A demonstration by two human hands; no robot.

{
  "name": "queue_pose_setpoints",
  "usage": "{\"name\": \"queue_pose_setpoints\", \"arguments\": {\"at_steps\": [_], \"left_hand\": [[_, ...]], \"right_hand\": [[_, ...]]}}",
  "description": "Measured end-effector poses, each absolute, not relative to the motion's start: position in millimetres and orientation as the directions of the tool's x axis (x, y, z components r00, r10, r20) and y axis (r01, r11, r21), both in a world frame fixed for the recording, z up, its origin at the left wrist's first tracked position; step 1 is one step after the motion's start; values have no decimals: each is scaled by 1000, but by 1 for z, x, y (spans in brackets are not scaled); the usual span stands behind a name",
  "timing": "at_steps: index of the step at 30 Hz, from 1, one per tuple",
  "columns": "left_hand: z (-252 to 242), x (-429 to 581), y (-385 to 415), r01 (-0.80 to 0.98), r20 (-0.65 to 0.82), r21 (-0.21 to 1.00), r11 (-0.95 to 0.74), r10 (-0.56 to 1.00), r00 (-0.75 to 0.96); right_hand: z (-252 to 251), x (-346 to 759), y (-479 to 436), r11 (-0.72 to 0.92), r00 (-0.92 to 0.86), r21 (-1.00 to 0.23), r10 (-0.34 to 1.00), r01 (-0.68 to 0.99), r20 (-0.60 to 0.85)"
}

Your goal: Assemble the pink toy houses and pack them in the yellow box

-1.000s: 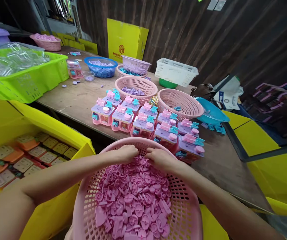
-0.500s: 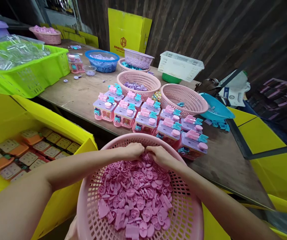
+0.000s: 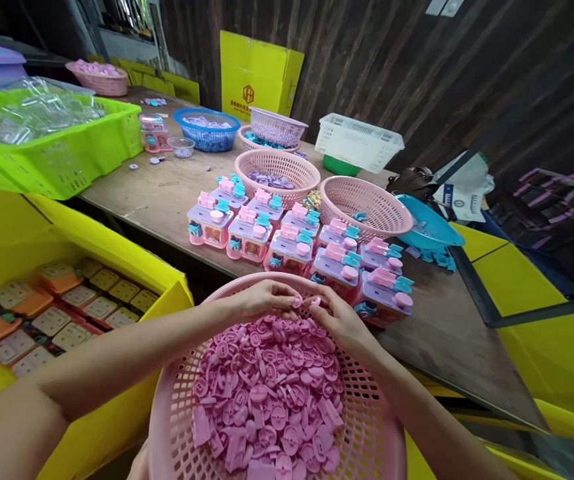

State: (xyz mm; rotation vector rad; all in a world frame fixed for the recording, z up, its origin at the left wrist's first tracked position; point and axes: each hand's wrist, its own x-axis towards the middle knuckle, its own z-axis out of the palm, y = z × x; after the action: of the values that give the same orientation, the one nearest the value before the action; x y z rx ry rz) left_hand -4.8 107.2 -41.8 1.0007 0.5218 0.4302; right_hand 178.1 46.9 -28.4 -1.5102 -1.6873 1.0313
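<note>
Left hand: the left hand [image 3: 267, 300] is above the far part of the near basket, its thumb and fingers pinched on a small pink piece [image 3: 297, 301].
Right hand: the right hand [image 3: 337, 319] is just beside it, fingers closed on another pink piece [image 3: 315, 302]; the fingertips of the two hands nearly meet.
Near basket: a round pink basket [image 3: 389, 427] with slotted walls, in front of the person and below both hands.
Heap: loose pink parts [image 3: 269, 383], round discs and blockier shapes jumbled together, lie in that basket.
Toys: two rows of purple-topped toys [image 3: 289, 248] stand along the edge of the worktop [image 3: 151, 193], just beyond the basket; the front row carries pink discs and blue clips on top.
Behind the toys: a pink basket with purple pieces [image 3: 277, 159], and right of it another pink basket [image 3: 384, 208] with a few blue bits.
Left side: a green crate [image 3: 67, 157] of clear plastic parts; below it, an open yellow box [image 3: 117, 233] with orange and red items [image 3: 51, 320] inside.
Back: a yellow carton [image 3: 251, 63] stands before the dark wall [image 3: 367, 53].
</note>
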Motion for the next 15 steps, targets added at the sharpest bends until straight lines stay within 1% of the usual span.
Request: {"name": "queue_pose_setpoints", "arguments": {"at_steps": [2,5,7,11,15], "left_hand": [[-39,-4,102,-213,-229,768,604,570,789],[-39,-1,96,-310,-239,679,665,600,764],[-41,1,94,-340,-254,652,678,617,745],[-45,4,91,-363,-246,634,683,622,743],[-46,5,90,-399,-234,600,693,629,741]], "right_hand": [[-27,175,44,-22,-114,-917,991,397,-73],[-23,170,43,-54,-95,-936,991,348,-92],[-19,167,42,-55,-80,-938,993,343,-87],[-14,162,40,-31,-25,-941,999,337,-42],[-12,155,37,15,-44,-942,999,337,0]]}}
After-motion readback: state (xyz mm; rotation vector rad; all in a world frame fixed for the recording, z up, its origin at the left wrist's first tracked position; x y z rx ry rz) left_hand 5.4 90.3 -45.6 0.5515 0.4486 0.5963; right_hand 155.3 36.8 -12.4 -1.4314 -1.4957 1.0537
